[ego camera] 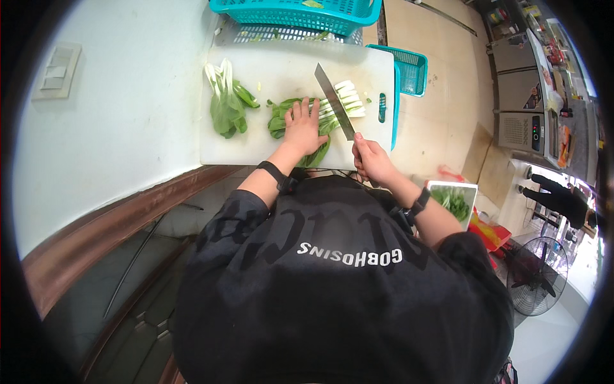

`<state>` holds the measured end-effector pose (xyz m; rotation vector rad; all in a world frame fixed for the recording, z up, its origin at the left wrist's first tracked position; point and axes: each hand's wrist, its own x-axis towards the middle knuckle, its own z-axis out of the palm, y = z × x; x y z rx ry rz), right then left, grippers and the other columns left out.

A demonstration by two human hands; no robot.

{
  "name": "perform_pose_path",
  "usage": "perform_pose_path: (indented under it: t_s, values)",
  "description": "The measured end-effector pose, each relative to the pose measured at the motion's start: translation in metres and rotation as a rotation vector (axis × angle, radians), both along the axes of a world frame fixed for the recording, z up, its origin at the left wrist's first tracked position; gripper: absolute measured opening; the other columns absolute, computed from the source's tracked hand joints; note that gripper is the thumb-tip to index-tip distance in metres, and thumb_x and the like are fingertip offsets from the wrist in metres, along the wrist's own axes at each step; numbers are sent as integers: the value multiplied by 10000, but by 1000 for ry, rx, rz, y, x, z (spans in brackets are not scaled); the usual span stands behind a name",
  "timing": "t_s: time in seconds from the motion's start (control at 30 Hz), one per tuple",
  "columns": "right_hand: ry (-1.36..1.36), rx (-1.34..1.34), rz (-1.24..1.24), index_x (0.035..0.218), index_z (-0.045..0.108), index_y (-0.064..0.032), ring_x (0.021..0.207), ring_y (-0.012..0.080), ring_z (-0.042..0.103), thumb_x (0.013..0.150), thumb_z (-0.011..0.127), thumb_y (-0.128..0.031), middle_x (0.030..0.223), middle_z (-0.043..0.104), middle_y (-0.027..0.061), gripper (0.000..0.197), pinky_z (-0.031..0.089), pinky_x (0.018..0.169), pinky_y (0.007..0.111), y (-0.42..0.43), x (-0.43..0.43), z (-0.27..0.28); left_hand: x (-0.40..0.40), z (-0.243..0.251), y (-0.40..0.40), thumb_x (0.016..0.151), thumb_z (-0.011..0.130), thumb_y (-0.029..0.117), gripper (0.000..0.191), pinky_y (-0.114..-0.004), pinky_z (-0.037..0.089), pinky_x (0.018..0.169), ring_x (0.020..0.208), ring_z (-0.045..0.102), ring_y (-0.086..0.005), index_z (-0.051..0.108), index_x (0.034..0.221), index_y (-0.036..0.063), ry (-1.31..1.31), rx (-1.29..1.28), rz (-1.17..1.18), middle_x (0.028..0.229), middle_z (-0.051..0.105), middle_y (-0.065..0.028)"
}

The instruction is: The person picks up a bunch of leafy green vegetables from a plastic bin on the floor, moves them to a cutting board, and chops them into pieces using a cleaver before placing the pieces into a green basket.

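On a white plastic cutting board (254, 152), my left hand (303, 133) presses down on a bunch of bok choy (278, 121), fingers spread over its leaves. My right hand (373, 161) grips the handle of a kitchen knife (332, 100) with a broad rectangular blade. The blade slants across the bunch's white stems, whose cut ends (354, 102) lie to its right. Whether the edge touches the stems I cannot tell. Farther left lies a second bunch of bok choy (230, 115), white stems pointing away from me, with neither hand on it.
A turquoise plastic basket (292, 18) stands beyond the board, and another basket (416, 72) sits to the right. A white wall (134, 96) borders the left side. By my right forearm is a white container (472, 194) of greens. A fan (537, 276) and a person (559, 192) are farther right.
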<state>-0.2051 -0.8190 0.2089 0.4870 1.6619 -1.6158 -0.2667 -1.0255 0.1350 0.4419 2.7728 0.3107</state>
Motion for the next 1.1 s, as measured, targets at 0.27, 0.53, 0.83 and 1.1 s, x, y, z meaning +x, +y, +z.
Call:
perform_pose_path:
  t_s: [0.27, 0.53, 0.83, 1.1]
  values:
    - [-22, 175, 52, 730, 476, -81, 415, 132, 436, 1063, 346, -538, 557, 451, 25, 581, 392, 395, 298, -14, 6, -10, 6, -14, -1, 790, 772, 410, 991, -540, 252, 1120, 1413, 292, -414, 258, 1549, 33, 77, 47, -5, 1563, 283, -225]
    - [30, 52, -16, 727, 455, -103, 421, 114, 411, 1058, 364, -543, 554, 427, -2, 558, 367, 394, 289, -33, -33, -43, 6, 3, -6, 739, 792, 448, 1077, -565, 235, 1144, 1434, 251, -464, 241, 1555, 12, 17, 101, -24, 1588, 227, -267]
    - [-40, 3, -60, 796, 436, -109, 406, 98, 354, 1053, 365, -568, 575, 403, -1, 532, 328, 376, 265, -21, -31, -2, -17, 9, -32, 791, 679, 104, 623, -478, 444, 1041, 1291, 473, -411, 475, 1366, -27, 91, 192, -159, 1447, 481, -225]
    - [94, -19, 2, 796, 441, -92, 406, 93, 347, 1074, 360, -510, 573, 396, -4, 509, 337, 370, 263, -29, -15, 22, -53, 22, -39, 855, 656, 155, 468, -491, 507, 963, 1182, 537, -378, 580, 1304, 45, -38, 167, 49, 1253, 553, -116]
